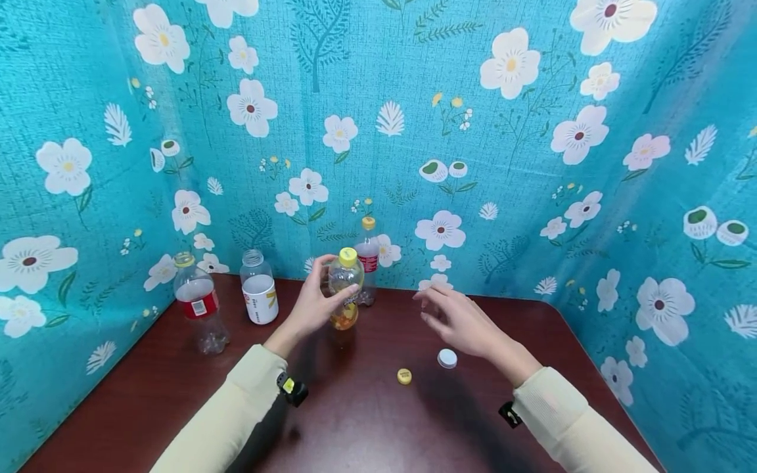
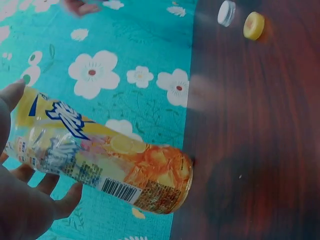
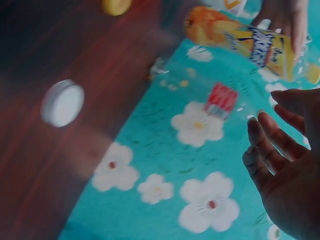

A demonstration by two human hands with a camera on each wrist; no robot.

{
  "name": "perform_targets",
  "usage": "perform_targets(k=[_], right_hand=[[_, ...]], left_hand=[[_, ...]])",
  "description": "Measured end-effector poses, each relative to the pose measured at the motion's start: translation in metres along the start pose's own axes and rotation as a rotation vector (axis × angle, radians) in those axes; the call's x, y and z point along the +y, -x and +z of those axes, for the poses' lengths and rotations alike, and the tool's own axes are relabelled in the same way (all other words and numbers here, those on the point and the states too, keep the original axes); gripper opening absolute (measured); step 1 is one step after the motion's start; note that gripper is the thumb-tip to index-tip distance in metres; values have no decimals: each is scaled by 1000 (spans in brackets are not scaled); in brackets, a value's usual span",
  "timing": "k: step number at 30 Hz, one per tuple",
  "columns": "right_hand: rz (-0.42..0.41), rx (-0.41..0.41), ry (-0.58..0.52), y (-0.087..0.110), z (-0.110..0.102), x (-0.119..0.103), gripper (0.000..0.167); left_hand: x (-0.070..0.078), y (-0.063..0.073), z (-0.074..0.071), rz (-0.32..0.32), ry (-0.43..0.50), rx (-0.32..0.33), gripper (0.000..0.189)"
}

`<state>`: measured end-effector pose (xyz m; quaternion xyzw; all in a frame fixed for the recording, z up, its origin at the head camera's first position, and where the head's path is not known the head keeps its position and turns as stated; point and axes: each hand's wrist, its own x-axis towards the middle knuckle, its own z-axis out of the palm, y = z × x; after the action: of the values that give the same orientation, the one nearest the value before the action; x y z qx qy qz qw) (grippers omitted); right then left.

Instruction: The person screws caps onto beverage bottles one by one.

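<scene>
Left hand [image 1: 316, 303]: thumb and fingers wrapped partway round a clear plastic drink bottle [image 2: 107, 155], firm side grip on its upper half. Bottle is cylindrical with a rounded shoulder, glossy yellow-to-orange printed wrap (fruit and ice-cube art, barcode), ribbed yellow screw cap [image 1: 347, 256] on the neck. It's left of table centre, toward the back; can't tell if the base touches the wood.

Right hand [image 1: 458, 318]: grip slack, fingers parted and lightly bent, thumb apart, nothing held. It's up over the right half of the table, near the loose white cap [image 1: 447, 359], a shallow smooth-topped disc. Loose yellow cap [image 1: 404, 376], smaller, printed top, lies nearby to the left.

Just behind the gripped bottle: clear red-label bottle [image 1: 368, 263], upright, yellow cap fitted, lobed base. Far left: uncapped red-label bottle [image 1: 198, 307], same lobed base, yellow ring at the neck. Between that and the left hand: wide-mouth bottle [image 1: 259, 299], transparent shoulder, white printed sleeve, threaded neck bare.

Tabletop [image 1: 355, 427] is dark red-brown wood grain, semi-gloss. Backdrop cloth [image 1: 384, 184]: turquoise, creased, white-flower print. Both sleeves pale, ribbed cuffs.
</scene>
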<state>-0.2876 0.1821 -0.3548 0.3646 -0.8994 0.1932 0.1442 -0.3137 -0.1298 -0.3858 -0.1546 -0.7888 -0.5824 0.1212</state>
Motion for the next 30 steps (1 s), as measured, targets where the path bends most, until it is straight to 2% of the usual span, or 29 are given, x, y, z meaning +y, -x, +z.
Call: perform_targets(k=[7,11,15,24,30], right_hand=[[76,-78,55,26,21,31,32],[75,-123,129,38,36,41,36],[100,-159,182,46,45,47,42],[219,-253,140,54,60,58,50],[259,-286,148,58,69,63,48]], left_hand=[[-8,-21,-8,-97,31,83,75],[-13,-33,-11,-136,41,130,76],[-15,-46,-10,-170,51,145,77],[-23,-68,-2,-218,88,185,77],[-31,-77,4,-245,81,199,76]])
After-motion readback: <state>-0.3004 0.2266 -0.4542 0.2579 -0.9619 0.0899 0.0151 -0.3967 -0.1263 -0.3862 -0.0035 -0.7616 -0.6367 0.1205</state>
